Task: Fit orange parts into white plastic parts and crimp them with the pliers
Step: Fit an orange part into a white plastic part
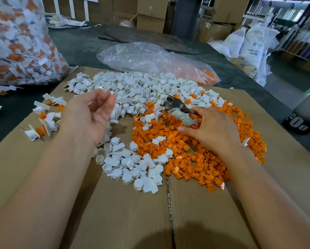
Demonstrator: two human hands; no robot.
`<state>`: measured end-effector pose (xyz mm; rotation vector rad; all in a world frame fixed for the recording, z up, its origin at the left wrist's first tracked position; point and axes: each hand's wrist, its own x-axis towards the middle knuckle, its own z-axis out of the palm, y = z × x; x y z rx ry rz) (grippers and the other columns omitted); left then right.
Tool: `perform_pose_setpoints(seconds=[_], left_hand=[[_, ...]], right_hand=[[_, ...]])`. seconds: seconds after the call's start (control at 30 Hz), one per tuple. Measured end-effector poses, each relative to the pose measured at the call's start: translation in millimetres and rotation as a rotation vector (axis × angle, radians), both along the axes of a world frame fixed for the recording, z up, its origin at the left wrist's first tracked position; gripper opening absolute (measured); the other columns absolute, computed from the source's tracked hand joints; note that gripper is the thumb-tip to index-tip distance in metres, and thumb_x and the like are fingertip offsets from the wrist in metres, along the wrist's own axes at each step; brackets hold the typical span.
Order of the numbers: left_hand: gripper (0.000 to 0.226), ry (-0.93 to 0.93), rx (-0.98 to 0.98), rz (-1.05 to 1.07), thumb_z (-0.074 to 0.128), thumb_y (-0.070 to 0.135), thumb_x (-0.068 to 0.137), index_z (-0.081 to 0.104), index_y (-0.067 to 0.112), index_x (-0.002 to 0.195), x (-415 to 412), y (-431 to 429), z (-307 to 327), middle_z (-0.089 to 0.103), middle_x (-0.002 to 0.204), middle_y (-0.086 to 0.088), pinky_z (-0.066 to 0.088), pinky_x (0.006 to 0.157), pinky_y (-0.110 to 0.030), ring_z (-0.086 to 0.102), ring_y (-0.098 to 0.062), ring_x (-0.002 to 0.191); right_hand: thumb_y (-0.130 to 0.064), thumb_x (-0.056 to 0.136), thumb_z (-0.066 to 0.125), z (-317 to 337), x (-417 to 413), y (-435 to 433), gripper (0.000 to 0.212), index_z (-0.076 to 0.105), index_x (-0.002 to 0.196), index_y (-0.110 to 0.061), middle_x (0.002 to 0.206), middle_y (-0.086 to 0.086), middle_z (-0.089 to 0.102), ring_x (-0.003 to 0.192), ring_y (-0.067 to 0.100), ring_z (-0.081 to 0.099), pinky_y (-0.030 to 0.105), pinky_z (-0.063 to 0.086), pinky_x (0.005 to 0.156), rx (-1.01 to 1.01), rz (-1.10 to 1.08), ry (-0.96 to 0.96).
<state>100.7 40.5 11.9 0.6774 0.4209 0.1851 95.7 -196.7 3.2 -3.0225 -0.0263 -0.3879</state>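
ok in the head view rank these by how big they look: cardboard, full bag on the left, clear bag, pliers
1. cardboard, largest, though nearest the camera
2. full bag and clear bag: close, and the frame cuts the full bag off, so not ranked between them
3. pliers, smallest

There is one pair of pliers [175, 108], and there are two hands, a left hand [89, 114] and a right hand [211, 130]. The white parts [132, 87] and orange parts [204, 164] are too many to count. Two plastic bags lie at the far side: a full bag [19, 42] left, a slack bag [150, 58] middle.
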Motion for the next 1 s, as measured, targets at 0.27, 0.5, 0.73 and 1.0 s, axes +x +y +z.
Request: perform_pose_setpoints(seconds=[0.27, 0.5, 0.73, 1.0], left_hand=[[0.006, -0.089, 1.547, -0.152, 0.068, 0.018, 0.082, 0.066, 0.024, 0.082, -9.6, -17.4, -14.3, 0.057, 0.073, 0.015, 0.045, 0.064, -0.027, 0.054, -0.007, 0.069], [0.034, 0.102, 1.886, -0.103, 0.064, 0.019, 0.083, 0.062, 0.018, 0.117, -1.2, -12.4, -20.1, 0.052, 0.127, -0.010, 0.040, 0.092, -0.041, 0.048, -0.029, 0.116], [0.044, 0.137, 2.125, -0.325, 0.054, 0.026, 0.088, 0.048, 0.023, 0.131, 3.5, -12.9, -27.8, 0.045, 0.134, -0.011, 0.030, 0.101, -0.043, 0.033, -0.032, 0.129], [0.033, 0.058, 2.111, -0.284, 0.041, 0.006, 0.089, 0.067, 0.017, 0.106, 4.4, -14.8, -27.9, 0.060, 0.116, -0.007, 0.035, 0.089, -0.037, 0.049, -0.031, 0.111]], right_hand=[[-0.073, 0.068, 0.053, -1.7, 2.8, -3.9, 0.082, 0.047, 0.132, -0.022, 0.128, 0.005, 0.054, 0.117, 0.025, 0.049, 0.038, 0.039, 0.089, -0.025, -0.003, 0.105], [-0.074, 0.069, 0.051, -1.7, 3.7, -3.6, 0.085, 0.043, 0.135, -0.022, 0.134, 0.006, 0.049, 0.124, 0.024, 0.043, 0.039, 0.034, 0.098, -0.035, -0.010, 0.113], [-0.073, 0.071, 0.049, -3.3, 4.0, -4.1, 0.084, 0.040, 0.136, -0.020, 0.136, 0.007, 0.045, 0.126, 0.024, 0.039, 0.039, 0.032, 0.100, -0.047, 0.007, 0.139], [-0.071, 0.073, 0.049, -4.8, 4.3, -3.4, 0.080, 0.042, 0.134, -0.019, 0.134, 0.007, 0.046, 0.124, 0.023, 0.039, 0.038, 0.034, 0.097, -0.034, 0.038, 0.133]])
